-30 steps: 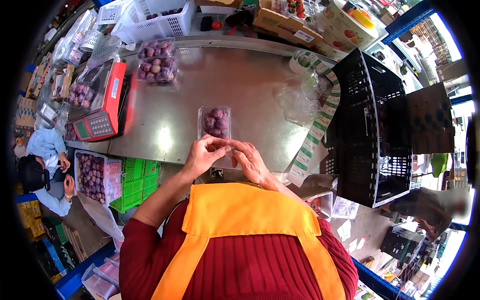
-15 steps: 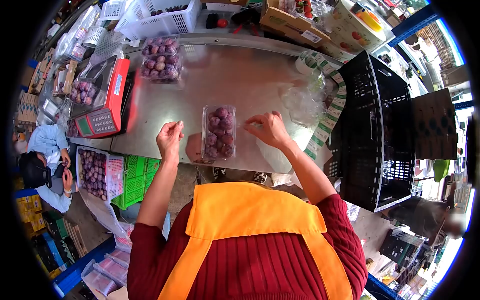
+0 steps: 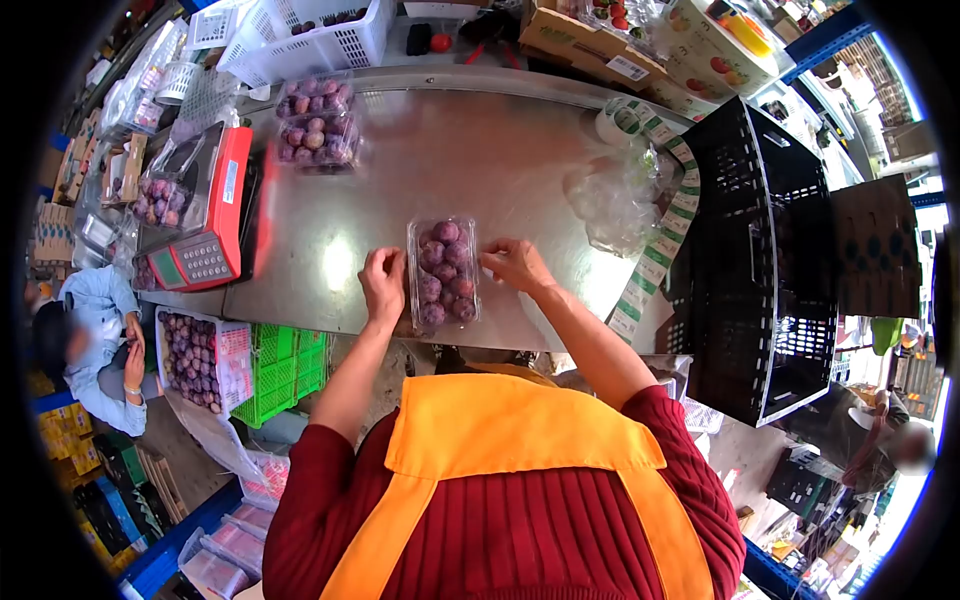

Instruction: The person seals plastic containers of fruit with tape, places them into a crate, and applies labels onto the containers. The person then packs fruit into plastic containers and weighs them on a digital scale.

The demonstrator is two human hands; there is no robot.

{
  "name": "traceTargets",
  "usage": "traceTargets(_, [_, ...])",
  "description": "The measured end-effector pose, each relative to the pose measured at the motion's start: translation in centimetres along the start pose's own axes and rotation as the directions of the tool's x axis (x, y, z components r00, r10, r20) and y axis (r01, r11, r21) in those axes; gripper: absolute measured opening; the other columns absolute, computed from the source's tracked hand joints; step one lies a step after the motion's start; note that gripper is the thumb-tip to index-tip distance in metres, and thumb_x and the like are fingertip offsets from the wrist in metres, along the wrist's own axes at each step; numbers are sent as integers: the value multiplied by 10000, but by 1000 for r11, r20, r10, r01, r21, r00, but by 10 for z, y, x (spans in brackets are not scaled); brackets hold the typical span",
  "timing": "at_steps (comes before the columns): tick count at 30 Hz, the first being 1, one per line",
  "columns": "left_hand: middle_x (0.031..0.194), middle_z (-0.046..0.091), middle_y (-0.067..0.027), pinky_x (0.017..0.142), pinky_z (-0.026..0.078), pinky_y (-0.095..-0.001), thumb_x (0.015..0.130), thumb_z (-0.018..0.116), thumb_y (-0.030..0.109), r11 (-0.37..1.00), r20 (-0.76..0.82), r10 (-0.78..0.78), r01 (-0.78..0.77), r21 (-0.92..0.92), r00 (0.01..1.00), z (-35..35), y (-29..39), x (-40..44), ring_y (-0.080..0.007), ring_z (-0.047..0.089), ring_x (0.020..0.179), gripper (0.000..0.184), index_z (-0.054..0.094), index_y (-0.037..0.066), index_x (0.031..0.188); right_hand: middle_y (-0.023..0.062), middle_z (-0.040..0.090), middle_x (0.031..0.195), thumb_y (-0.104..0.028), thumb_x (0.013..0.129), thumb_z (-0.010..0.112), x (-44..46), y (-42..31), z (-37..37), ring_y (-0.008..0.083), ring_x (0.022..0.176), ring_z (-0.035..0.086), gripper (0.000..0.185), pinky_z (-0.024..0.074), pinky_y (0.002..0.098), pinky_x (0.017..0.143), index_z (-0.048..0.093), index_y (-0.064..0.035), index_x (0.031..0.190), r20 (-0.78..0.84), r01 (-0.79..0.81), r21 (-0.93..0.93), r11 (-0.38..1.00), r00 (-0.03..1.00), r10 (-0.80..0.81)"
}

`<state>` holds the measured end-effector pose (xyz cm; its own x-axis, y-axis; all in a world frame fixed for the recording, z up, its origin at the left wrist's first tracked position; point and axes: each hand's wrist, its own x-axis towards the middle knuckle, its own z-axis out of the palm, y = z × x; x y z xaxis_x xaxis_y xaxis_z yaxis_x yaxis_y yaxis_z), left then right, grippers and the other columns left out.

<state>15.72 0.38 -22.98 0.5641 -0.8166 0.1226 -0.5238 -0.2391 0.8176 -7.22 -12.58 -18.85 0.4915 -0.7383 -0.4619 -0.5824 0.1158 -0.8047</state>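
Note:
A clear plastic punnet of dark purple plums [image 3: 445, 272] lies on the steel table in front of me. My left hand [image 3: 383, 288] is beside its left edge, with thumb and fingers pinched together. At the right edge, my right hand [image 3: 519, 266] has its fingertips drawn together, pointing at the punnet. Whether either hand touches the plastic, or has something small and clear in its fingers, I cannot make out. More plum punnets [image 3: 318, 138] sit at the back left of the table.
To the left is a red scale [image 3: 215, 225] with a plum punnet [image 3: 162, 200] on it. A label strip [image 3: 655, 262], crumpled clear plastic [image 3: 615, 205] and a black crate [image 3: 730, 270] are on the right. A co-worker [image 3: 100, 340] sits beside a crate of plums [image 3: 193, 360].
My left hand has moved right, up to the punnet's left side. My right hand has come slightly left and lower, nearer the right edge. The whole view has shifted a little.

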Motion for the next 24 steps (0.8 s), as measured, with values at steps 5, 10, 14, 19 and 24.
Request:
traceTargets(5, [1208, 622, -73, 1021, 415, -336, 986, 581, 349, 867, 324, -101, 242, -435, 941, -15, 63, -44, -191, 559, 1149, 512, 514, 4, 1359, 22, 637, 708, -293, 899, 661, -8, 5, 11, 81, 653, 598, 271, 474, 259, 619, 689, -46, 1007, -8, 85, 129, 988, 996, -85])
traceTargets(10, [1234, 592, -46, 1018, 412, -307, 946, 645, 297, 709, 366, -17, 269, -652, 931, -22, 98, -43, -144, 561, 1105, 521, 495, 10, 1354, -22, 584, 705, -262, 971, 618, -35, 1, 6, 66, 650, 536, 211, 439, 251, 598, 613, -52, 988, 11, 179, 345, 921, 981, -194])
traceTargets(14, [1212, 632, -77, 976, 482, -356, 1008, 530, 331, 202, 603, -73, 604, -771, 794, -44, 108, -45, -176, 599, 1121, 417, 538, 27, 1293, -20, 572, 727, -310, 986, 593, -85, -65, -31, 63, 639, 504, 262, 423, 250, 597, 591, -57, 1051, 78, 222, 430, 875, 957, -281])
traceTargets(19, [1197, 644, -124, 959, 511, -441, 1012, 414, 515, -130, 781, 9, 775, -618, 624, -64, 137, -58, -261, 630, 1098, 546, 532, 78, 1318, 39, 603, 768, -519, 914, 638, -131, -64, -72, 110, 717, 569, 561, 467, 295, 688, 517, -80, 1243, -48, 270, 238, 933, 963, -266])
traceTargets(24, [1324, 505, -109, 957, 497, -451, 874, 670, 430, -357, 834, 492, 932, -66, 248, -36, 138, -57, -317, 513, 1219, 672, 441, 56, 1383, 66, 653, 872, -570, 817, 726, -119, -26, -56, 145, 837, 610, 731, 490, 320, 787, 544, -54, 1302, -90, 361, 366, 858, 931, -354])
